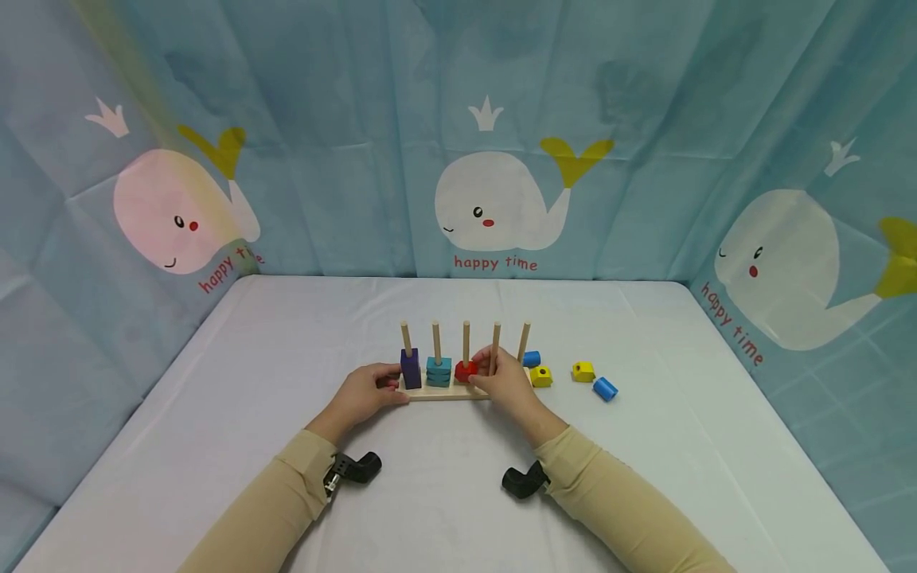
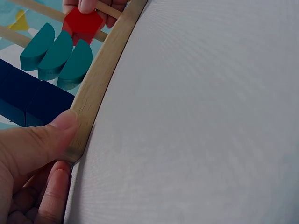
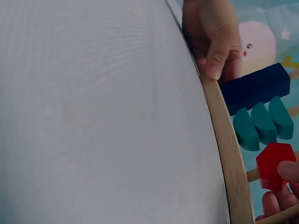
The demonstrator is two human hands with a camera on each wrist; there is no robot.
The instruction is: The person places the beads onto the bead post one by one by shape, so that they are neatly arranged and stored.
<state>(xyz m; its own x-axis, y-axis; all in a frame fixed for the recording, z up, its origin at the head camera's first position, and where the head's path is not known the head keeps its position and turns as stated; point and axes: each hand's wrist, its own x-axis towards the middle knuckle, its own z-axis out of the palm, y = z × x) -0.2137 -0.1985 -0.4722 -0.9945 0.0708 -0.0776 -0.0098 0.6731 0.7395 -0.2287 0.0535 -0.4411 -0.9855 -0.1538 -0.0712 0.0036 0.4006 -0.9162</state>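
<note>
A wooden peg board (image 1: 447, 395) with several upright pegs stands on the table. My left hand (image 1: 365, 392) grips its left end, the thumb (image 2: 64, 122) on the base's edge. Dark blue-purple blocks (image 1: 411, 370) are stacked on the leftmost peg, and teal half-round blocks (image 1: 438, 372) on the one beside it. On the middle peg is a red angular block (image 1: 465, 372). My right hand (image 1: 512, 388) pinches it; in the right wrist view a length of peg shows between the red block (image 3: 271, 161) and the base. The hand partly hides the board's right side.
Right of the board lie two yellow blocks (image 1: 583, 371) and two blue cylinders (image 1: 605, 389); one of each sits close to the rightmost peg. A white cloth covers the table (image 1: 688, 446). A whale-print curtain (image 1: 344, 199) hangs behind it and at both sides.
</note>
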